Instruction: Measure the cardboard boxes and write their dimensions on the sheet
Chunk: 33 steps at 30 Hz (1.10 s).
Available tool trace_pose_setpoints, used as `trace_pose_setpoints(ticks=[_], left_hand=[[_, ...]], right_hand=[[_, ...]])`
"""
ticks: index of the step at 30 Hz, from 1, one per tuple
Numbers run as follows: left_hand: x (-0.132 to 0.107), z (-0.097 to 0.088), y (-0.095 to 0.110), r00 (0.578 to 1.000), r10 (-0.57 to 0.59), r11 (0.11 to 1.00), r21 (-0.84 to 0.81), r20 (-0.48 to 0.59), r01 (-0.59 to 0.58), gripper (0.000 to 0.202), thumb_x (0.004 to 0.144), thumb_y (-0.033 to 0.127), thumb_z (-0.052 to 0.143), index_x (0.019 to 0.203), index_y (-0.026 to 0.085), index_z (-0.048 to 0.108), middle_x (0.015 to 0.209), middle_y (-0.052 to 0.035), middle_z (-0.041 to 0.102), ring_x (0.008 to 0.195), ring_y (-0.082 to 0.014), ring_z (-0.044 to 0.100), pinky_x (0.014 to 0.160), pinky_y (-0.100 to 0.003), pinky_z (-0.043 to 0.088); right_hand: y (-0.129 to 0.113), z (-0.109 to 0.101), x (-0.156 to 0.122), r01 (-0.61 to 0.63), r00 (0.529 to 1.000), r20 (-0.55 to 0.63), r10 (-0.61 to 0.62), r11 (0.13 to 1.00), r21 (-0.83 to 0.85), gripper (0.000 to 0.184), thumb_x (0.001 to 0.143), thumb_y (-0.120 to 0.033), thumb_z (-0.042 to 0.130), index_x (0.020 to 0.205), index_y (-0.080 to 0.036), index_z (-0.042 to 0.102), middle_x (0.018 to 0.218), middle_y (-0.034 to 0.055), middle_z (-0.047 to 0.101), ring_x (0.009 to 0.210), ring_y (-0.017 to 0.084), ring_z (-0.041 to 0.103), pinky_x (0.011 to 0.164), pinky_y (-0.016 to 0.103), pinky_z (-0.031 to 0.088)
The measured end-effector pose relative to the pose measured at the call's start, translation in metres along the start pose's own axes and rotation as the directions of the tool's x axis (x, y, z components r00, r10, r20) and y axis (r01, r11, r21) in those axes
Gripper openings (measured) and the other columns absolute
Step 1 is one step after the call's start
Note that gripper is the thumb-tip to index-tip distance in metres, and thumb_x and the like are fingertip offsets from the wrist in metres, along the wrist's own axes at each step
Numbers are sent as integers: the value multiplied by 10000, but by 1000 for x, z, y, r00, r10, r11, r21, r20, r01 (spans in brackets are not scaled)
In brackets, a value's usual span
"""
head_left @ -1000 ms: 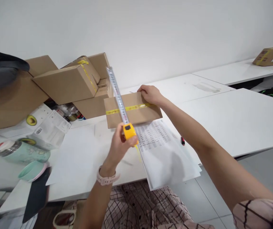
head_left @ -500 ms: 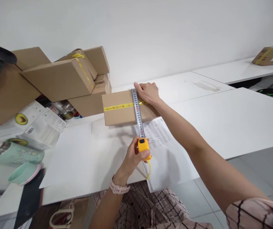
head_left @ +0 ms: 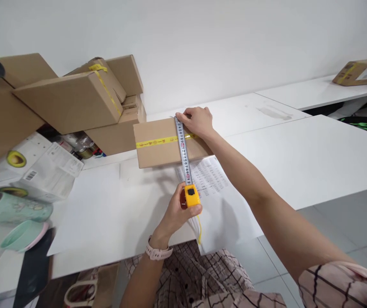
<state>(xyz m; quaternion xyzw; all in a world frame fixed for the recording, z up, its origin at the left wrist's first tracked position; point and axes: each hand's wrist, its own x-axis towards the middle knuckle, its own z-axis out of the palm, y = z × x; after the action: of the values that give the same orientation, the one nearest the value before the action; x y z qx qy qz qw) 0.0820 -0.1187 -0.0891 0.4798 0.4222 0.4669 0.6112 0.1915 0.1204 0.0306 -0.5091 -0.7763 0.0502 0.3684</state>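
Note:
A brown cardboard box point(head_left: 158, 155) with a band of yellow printed tape lies on the white table. Across its top runs the pulled-out blade of a tape measure point(head_left: 191, 196), whose yellow case sits near me. My left hand point(head_left: 177, 209), with a pink watch on the wrist, is wrapped round that case. At the box's far edge my right hand point(head_left: 199, 121) is closed, thumb and finger pinching the blade's end. Under the near side of the box, printed sheets point(head_left: 214, 175) stick out.
Stacked cartons point(head_left: 64, 102) lean at the back left against the wall. Left of me are white boxes with avocado pictures point(head_left: 31, 171), a mint bottle point(head_left: 19, 208) and a mint bowl point(head_left: 23, 235). Another taped carton point(head_left: 347, 73) rests far right beside someone's hand.
The view has shifted slightly, so most things sit a little further left. My right thumb and fingers now pinch the blade's end more closely. The blade still lies across the box.

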Motion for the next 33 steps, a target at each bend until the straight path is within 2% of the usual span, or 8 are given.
trace_pose_setpoints(ticks=[10, 14, 18, 20, 23, 28, 31, 33], left_hand=[[-5, 4, 1, 999, -6, 1000, -7, -54, 6, 631, 679, 390, 871, 1173, 201, 528, 1059, -58, 637, 890, -185, 625, 767, -330, 549], [-24, 7, -11, 998, 24, 999, -21, -60, -25, 684, 709, 393, 856, 1266, 231, 493, 1159, -82, 648, 965, -225, 667, 854, -393, 568], [-50, 13, -31, 1000, 16, 999, 34, -10, -16, 757, 703, 331, 864, 1329, 258, 444, 1262, -107, 634, 1140, -283, 655, 928, -394, 547], [-58, 16, -40, 999, -35, 997, 67, 15, 34, 778, 685, 314, 869, 1330, 250, 438, 1254, -115, 640, 1213, -307, 627, 927, -381, 547], [-62, 17, -47, 995, -93, 983, 160, 31, 86, 741, 684, 284, 848, 1310, 245, 453, 1209, -96, 658, 1160, -291, 654, 873, -353, 558], [-59, 14, -43, 995, -90, 957, 280, 32, 77, 700, 685, 242, 806, 1295, 242, 462, 1180, -75, 677, 1127, -267, 659, 839, -326, 556], [-58, 14, -40, 995, -92, 946, 313, 24, 80, 692, 683, 239, 793, 1291, 240, 463, 1175, -76, 683, 1128, -265, 658, 837, -322, 558], [-59, 16, -38, 996, -89, 941, 328, 13, 79, 689, 680, 248, 785, 1287, 234, 458, 1162, -79, 686, 1086, -258, 669, 825, -326, 562]], right_hand=[[5, 4, 0, 34, 999, -25, -33, 999, 7, 553, 1018, -598, 420, 767, -182, 685, 723, 56, 655, 816, 229, 618, 984, 461, 371], [8, 7, -1, 84, 996, -24, -84, 996, 11, 691, 1042, -663, 256, 781, -187, 685, 667, 45, 593, 804, 234, 622, 1019, 512, 359], [3, 5, -11, 98, 995, -30, -100, 992, -78, 674, 1033, -682, 280, 845, -177, 684, 778, 78, 626, 930, 269, 619, 1035, 527, 358], [0, 2, -23, 95, 993, -56, -102, 989, -116, 664, 1044, -666, 261, 869, -183, 683, 834, 91, 640, 993, 289, 609, 1036, 529, 359], [2, 1, -54, 108, 984, -131, -125, 986, -131, 624, 1049, -648, 266, 932, -208, 692, 908, 100, 668, 1063, 312, 589, 1037, 528, 358], [31, 13, -126, 137, 966, -200, -163, 981, -138, 511, 1039, -616, 354, 1051, -242, 701, 1090, 104, 723, 1124, 316, 594, 1017, 510, 374], [48, 12, -153, 190, 968, -160, -191, 982, -26, 552, 1037, -638, 331, 1135, -247, 708, 1212, 102, 724, 1177, 300, 605, 1031, 504, 388], [51, -1, -157, 190, 978, -117, -173, 969, 156, 603, 1048, -646, 263, 1179, -257, 706, 1218, 87, 729, 1190, 276, 619, 1038, 497, 406]])
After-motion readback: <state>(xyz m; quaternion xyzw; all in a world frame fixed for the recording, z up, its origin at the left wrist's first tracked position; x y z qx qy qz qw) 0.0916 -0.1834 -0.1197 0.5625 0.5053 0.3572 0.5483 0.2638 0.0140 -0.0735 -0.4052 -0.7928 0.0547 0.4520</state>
